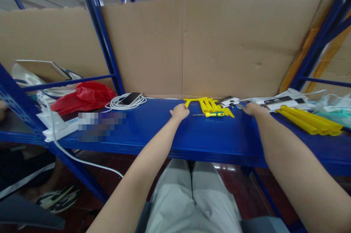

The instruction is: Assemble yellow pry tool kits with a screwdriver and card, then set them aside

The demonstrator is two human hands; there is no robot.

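Observation:
My left hand (180, 112) is closed around the lower end of a branched yellow plastic piece (195, 99) on the blue shelf (153, 127). Several short yellow tubes (210, 105) lie just right of that piece. In front of them rests a screwdriver (215, 115) with a yellow and green handle, its tip pointing left. My right hand (254, 109) is at the right of the small metal parts (238, 106), fingers pinched together; what they hold is too small to make out. A small black-and-white packet (228, 101) lies behind the metal parts.
Long yellow tubes (309, 119) lie on the right, beside plastic packaging (285, 101). On the left are a phone (132, 98) on a coiled white cable (120, 104), a red plastic bag (85, 96) and a white power strip (61, 127). Cardboard (219, 46) walls the back between blue posts (101, 35).

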